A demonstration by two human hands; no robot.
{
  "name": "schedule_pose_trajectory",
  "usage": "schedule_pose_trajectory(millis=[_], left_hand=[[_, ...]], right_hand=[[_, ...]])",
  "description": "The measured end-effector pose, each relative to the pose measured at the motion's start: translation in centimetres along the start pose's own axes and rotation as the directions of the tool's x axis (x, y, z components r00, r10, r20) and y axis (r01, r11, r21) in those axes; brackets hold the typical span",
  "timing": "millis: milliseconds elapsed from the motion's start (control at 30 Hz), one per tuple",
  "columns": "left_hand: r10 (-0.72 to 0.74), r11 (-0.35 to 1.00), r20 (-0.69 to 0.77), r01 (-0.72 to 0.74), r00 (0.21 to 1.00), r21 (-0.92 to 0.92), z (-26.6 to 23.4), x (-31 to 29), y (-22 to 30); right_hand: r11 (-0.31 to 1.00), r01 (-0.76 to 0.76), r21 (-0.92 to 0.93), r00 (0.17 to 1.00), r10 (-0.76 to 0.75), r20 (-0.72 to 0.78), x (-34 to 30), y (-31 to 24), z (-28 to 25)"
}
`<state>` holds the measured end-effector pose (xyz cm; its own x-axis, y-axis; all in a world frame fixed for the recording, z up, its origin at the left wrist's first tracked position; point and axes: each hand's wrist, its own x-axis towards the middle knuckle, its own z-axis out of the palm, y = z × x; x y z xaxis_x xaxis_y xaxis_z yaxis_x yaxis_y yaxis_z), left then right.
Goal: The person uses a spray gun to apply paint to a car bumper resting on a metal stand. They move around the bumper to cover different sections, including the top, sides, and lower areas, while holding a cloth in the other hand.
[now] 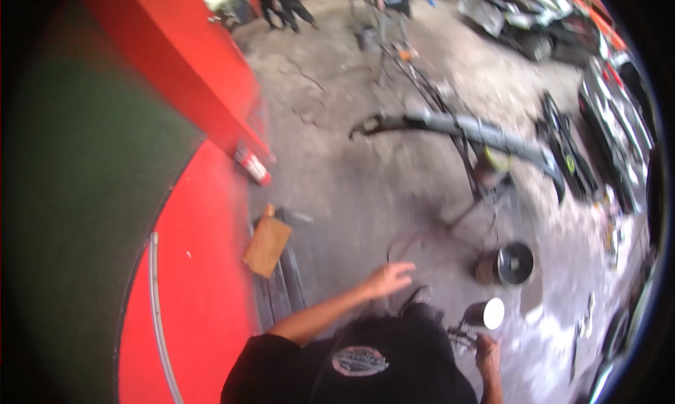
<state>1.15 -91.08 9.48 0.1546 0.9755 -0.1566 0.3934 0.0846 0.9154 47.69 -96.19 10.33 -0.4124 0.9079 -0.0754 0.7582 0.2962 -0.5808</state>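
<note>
My left hand [388, 280] is stretched out in front of my body, its fingers apart and nothing in them. Lower right, my right hand [487, 351] hangs at my side with its fingers curled; blur hides what they hold, if anything. Just beyond it is a dark container with a round white top [493, 313]. Thin dark bars [460, 336] show beside that hand. A dark round bucket [515, 263] stands farther off on the floor. Ahead, a long grey curved car bumper [485, 131] lies across a metal stand [469, 166].
A red wall [200, 277] and a red pillar [211, 74] line the left, with a red fire extinguisher [253, 166] beside them. A brown board [268, 246] lies near the wall. Car parts [619, 130] are piled at right. People [281, 2] stand at the far end.
</note>
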Motion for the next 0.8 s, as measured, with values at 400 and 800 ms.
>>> schedule_pose_trajectory(millis=[400, 800], left_hand=[[0.143, 0.989, 0.002, -0.143, 0.990, -0.031, -12.1, 10.7, 6.9], [0.159, 0.956, -0.335, -0.230, 0.929, -0.181, -30.5, 17.0, 0.2]], right_hand=[[0.932, 0.363, -0.004, 0.904, -0.352, 0.244, 31.8, -15.4, -2.3], [0.822, 0.568, 0.039, 0.751, -0.537, 0.385, 51.7, -32.0, 3.5]])
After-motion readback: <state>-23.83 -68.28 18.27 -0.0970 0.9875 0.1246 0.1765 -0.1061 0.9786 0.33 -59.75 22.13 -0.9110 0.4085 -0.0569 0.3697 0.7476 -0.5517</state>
